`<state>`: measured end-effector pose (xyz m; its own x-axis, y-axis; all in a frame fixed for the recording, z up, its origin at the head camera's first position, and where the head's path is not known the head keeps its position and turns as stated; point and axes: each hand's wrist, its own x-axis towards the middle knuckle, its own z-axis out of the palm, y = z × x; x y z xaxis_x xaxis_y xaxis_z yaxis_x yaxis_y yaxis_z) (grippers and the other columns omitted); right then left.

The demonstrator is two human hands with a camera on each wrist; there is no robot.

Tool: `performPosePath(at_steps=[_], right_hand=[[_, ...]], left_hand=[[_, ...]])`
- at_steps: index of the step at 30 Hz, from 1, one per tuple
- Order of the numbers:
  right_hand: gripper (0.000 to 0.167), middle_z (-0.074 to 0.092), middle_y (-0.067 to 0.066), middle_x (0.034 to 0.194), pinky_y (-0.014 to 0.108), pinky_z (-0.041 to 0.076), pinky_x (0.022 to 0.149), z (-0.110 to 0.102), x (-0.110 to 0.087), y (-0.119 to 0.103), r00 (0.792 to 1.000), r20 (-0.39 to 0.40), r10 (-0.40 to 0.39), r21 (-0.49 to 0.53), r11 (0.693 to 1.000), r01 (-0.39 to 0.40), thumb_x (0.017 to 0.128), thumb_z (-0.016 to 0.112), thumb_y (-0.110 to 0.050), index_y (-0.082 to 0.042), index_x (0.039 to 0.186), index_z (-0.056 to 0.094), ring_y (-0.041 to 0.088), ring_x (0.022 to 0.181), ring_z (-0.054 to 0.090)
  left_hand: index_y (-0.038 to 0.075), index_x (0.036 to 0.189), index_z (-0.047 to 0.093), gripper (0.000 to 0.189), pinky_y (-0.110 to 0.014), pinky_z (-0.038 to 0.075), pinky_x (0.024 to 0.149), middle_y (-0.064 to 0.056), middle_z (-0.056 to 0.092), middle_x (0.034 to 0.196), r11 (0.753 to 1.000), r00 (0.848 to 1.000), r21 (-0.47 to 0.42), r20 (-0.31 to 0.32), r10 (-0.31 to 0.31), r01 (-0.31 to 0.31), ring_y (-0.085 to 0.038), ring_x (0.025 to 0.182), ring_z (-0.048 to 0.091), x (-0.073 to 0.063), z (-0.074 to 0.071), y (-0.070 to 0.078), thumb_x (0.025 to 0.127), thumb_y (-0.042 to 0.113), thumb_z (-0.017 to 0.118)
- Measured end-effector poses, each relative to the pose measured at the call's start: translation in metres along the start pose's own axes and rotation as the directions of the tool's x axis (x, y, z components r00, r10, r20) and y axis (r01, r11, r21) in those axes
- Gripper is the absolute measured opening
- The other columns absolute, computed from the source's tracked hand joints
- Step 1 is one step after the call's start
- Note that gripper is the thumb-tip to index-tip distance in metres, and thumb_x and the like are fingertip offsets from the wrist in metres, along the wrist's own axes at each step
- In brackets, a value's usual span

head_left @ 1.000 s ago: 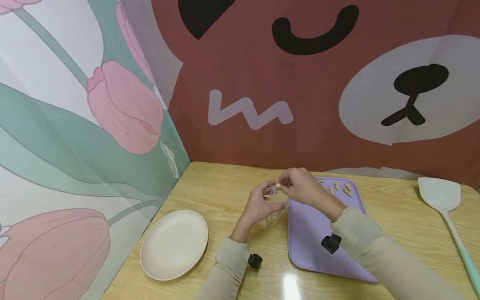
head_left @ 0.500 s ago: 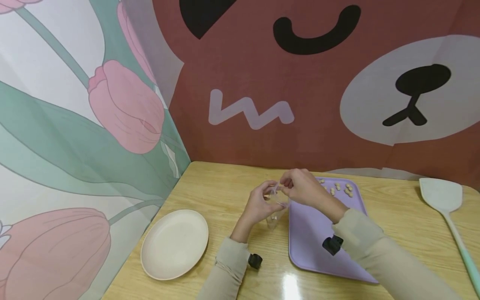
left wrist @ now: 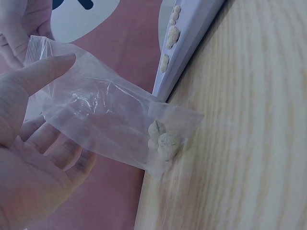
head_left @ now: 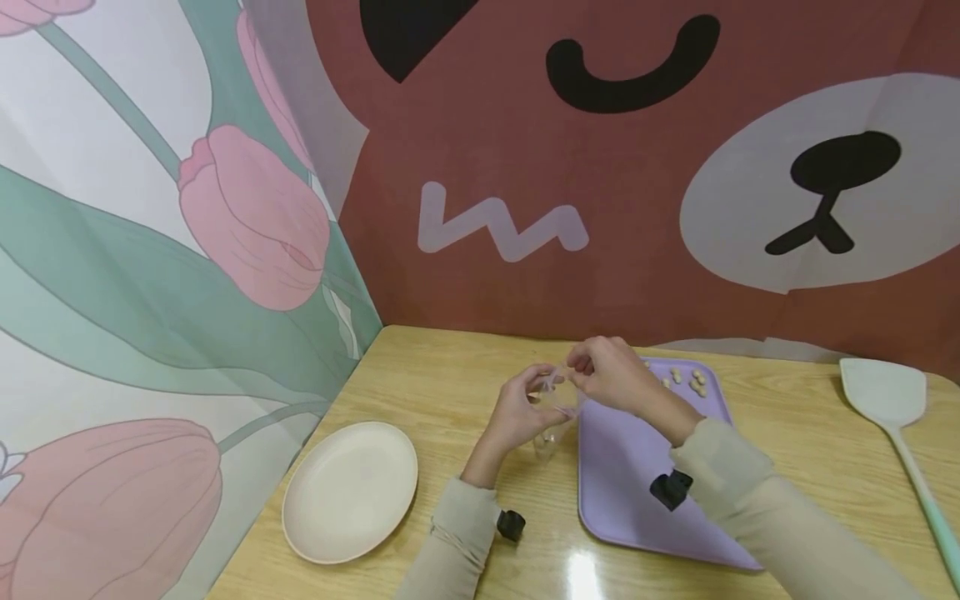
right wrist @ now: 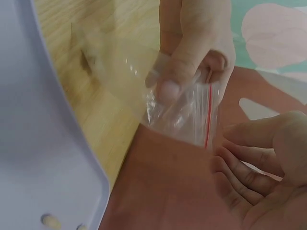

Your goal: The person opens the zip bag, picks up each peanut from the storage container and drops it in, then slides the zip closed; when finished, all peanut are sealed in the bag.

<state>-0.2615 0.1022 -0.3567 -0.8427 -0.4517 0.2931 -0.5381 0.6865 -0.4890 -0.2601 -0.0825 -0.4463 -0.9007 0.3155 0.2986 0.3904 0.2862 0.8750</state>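
Note:
My left hand [head_left: 519,407] holds a clear zip bag [left wrist: 110,112] by its upper part, thumb on one side and fingers on the other. A few peanuts [left wrist: 168,145] lie in the bag's bottom corner, close over the table. In the right wrist view, the bag's red zip line [right wrist: 209,115] runs along its mouth, facing my right hand [right wrist: 273,165]. Those fingers are loosely bent beside the mouth, thumb apart from them, with nothing seen between them. Several more peanuts [head_left: 698,382] lie at the far end of a purple tray [head_left: 637,492], partly hidden by my right hand.
A cream plate [head_left: 349,492] sits on the wooden table [head_left: 540,525] to the left. At the right lies a white spatula [head_left: 885,390] with a green handle end. A wall with printed pictures [head_left: 480,292] stands behind the table's far edge.
A peanut between my right fingertips at the bag's mouth one second ago is gone from them. My right hand has shifted slightly right from the mouth; my left hand keeps its hold.

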Motion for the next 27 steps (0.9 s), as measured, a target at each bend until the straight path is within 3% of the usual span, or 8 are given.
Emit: performPosePath(at_steps=[5, 12, 19, 22, 24, 27], right_hand=[[0.011, 0.070, 0.008, 0.083, 0.040, 0.055, 0.064, -0.007, -0.001, 0.019, 0.999, -0.008, 0.053, -0.022, 0.998, -0.053, 0.086, 0.071, -0.003, 0.003, 0.094, 0.074, 0.022, 0.074, 0.066], [0.014, 0.071, 0.015, 0.086, 0.048, 0.055, 0.070, -0.007, -0.007, 0.069, 0.986, 0.034, 0.165, -0.070, 0.984, -0.162, 0.083, 0.071, -0.003, 0.007, 0.092, 0.072, 0.030, 0.079, 0.067], [0.015, 0.069, 0.016, 0.088, 0.036, 0.047, 0.059, 0.009, -0.023, 0.106, 0.955, 0.111, 0.275, -0.100, 0.959, -0.265, 0.083, 0.074, -0.010, 0.004, 0.087, 0.070, 0.020, 0.066, 0.057], [0.012, 0.069, 0.021, 0.094, 0.034, 0.044, 0.055, 0.017, -0.029, 0.112, 0.949, 0.110, 0.295, -0.098, 0.953, -0.285, 0.081, 0.075, -0.011, -0.001, 0.080, 0.069, 0.020, 0.062, 0.054], [0.009, 0.069, 0.023, 0.098, 0.036, 0.044, 0.055, 0.021, -0.032, 0.114, 0.956, 0.091, 0.278, -0.104, 0.958, -0.269, 0.079, 0.075, -0.009, -0.002, 0.077, 0.069, 0.021, 0.062, 0.054], [0.005, 0.069, 0.015, 0.088, 0.044, 0.045, 0.065, 0.027, -0.035, 0.116, 0.964, 0.065, 0.257, -0.117, 0.962, -0.249, 0.076, 0.074, -0.006, -0.002, 0.077, 0.071, 0.025, 0.065, 0.057]], left_hand=[[0.008, 0.132, 0.058, 0.060, -0.047, 0.049, 0.088, -0.005, 0.070, 0.121, 1.000, 1.000, 0.004, -0.003, 0.005, -0.005, -0.024, 0.114, 0.061, 0.000, 0.000, 0.000, 0.079, 0.014, 0.086], [0.010, 0.132, 0.058, 0.062, -0.043, 0.048, 0.088, -0.003, 0.070, 0.121, 1.000, 1.000, 0.013, -0.015, -0.008, 0.008, -0.015, 0.112, 0.060, 0.001, 0.000, 0.001, 0.077, 0.012, 0.086], [0.010, 0.133, 0.058, 0.063, -0.039, 0.048, 0.087, -0.007, 0.069, 0.122, 0.999, 1.000, 0.012, -0.010, -0.030, 0.030, -0.013, 0.111, 0.060, 0.001, 0.002, -0.002, 0.077, 0.010, 0.086], [0.011, 0.132, 0.058, 0.062, -0.042, 0.048, 0.088, -0.007, 0.069, 0.123, 0.999, 0.999, 0.009, -0.011, -0.031, 0.031, -0.013, 0.111, 0.060, 0.001, 0.002, -0.003, 0.077, 0.010, 0.086], [0.011, 0.132, 0.058, 0.062, -0.042, 0.048, 0.088, -0.006, 0.069, 0.122, 1.000, 1.000, 0.008, -0.012, -0.027, 0.027, -0.014, 0.111, 0.060, 0.001, 0.002, -0.002, 0.077, 0.011, 0.086], [0.011, 0.132, 0.059, 0.061, -0.042, 0.047, 0.089, -0.004, 0.070, 0.121, 1.000, 1.000, 0.008, -0.013, -0.021, 0.022, -0.015, 0.111, 0.060, 0.001, 0.001, -0.001, 0.077, 0.011, 0.086]])
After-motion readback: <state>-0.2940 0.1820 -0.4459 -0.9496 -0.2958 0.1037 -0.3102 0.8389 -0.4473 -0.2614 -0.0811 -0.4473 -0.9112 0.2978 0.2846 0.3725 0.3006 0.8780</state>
